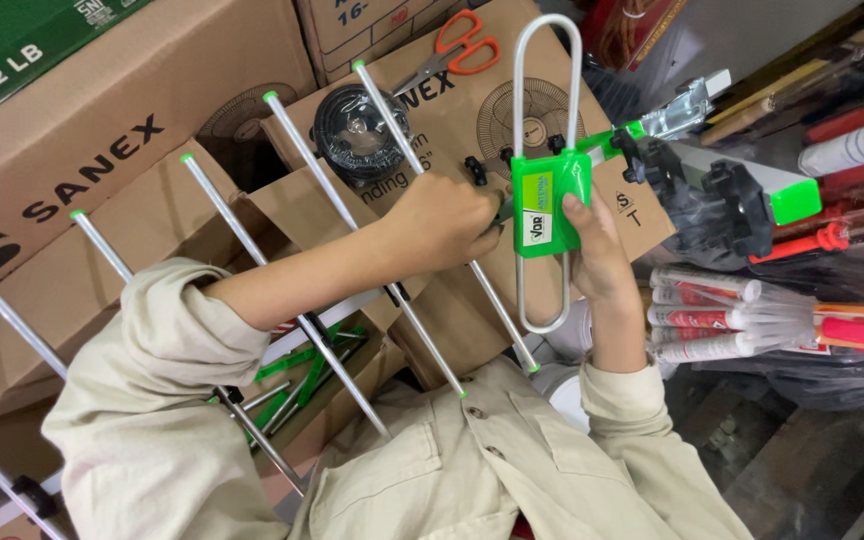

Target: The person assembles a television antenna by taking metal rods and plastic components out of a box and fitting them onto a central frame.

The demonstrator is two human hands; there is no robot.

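Here, right hand (597,250) grip closed on glossy green plastic box (549,200), left hand (442,222) fisted beside it

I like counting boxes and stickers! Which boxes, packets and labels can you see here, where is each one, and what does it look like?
Big brown cardboard box: top left, dark lettering.
Green-topped box: far top-left corner, white print.
Brown box with fan drawing: centre, behind the hands.
Label: on the green plastic block, white and dark, beside the right hand.
Clear packets with red and white tubes: right side.
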